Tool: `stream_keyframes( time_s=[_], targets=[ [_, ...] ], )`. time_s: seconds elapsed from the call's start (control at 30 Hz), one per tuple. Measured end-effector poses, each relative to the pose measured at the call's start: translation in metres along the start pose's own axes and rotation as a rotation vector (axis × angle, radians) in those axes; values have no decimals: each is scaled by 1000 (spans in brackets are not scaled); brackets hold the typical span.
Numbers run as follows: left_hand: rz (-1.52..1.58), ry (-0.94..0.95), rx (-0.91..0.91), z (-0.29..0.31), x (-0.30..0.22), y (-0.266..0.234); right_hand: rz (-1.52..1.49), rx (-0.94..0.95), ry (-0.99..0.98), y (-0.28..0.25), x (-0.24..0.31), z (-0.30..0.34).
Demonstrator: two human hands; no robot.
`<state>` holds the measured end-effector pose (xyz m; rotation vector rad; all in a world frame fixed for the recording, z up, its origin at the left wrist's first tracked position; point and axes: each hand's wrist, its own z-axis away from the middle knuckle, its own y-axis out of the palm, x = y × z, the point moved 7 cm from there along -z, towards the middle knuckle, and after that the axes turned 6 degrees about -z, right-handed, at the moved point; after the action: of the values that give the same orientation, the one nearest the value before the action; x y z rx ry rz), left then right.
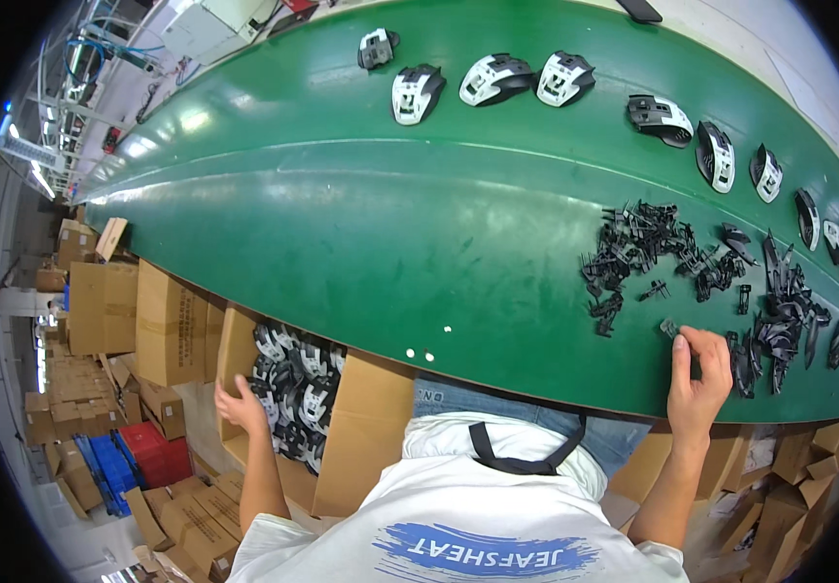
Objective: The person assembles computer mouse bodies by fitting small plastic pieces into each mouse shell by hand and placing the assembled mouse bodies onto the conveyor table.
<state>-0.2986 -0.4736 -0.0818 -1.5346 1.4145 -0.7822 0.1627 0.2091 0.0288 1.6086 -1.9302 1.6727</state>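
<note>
At the left, my left hand (242,406) is at the edge of an open cardboard box (237,361), thumb and fingers apart, with nothing seen in it. Inside the box lie several black-and-white computer mouse shells (314,403). Over the right part of the green table, my right hand (699,374) pinches a small dark plastic part (669,328) at its fingertips. Just beyond it is a loose heap of small black plastic clips (638,238). To the right of this hand is a pile of longer, curved black plastic pieces (784,316).
Several black-and-white mouse shells (565,80) stand spaced out along the far side of the green table (390,243). Small white bits (411,354) lie by its near edge. Stacked cartons (104,306), a red crate (152,452) and blue crates (108,471) are at the left.
</note>
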Motion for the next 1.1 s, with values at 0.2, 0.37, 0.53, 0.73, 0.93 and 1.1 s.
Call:
stream_keyframes(
  time_s=[0.2, 0.37, 0.53, 0.73, 0.93, 1.1],
  targets=[
    [751, 590, -107, -77, -344, -55, -15, -39, 9, 5, -4, 10],
    [966, 608, 219, -118, -596, 23, -9, -8, 53, 2, -9, 14],
    [389, 425, 302, -134, -719, 73, 23, -31, -1, 3, -5, 8],
    [1261, 175, 956, -152, -696, 75, -269, -98, 202, -8, -27, 21],
    [1701, 241, 1981, 74, -602, -108, -542, -78, 188, 5, 29, -16],
    [1709, -180, 2181, 197, -535, -154, -647, 150, -180, 29, 97, -58]
  ],
)
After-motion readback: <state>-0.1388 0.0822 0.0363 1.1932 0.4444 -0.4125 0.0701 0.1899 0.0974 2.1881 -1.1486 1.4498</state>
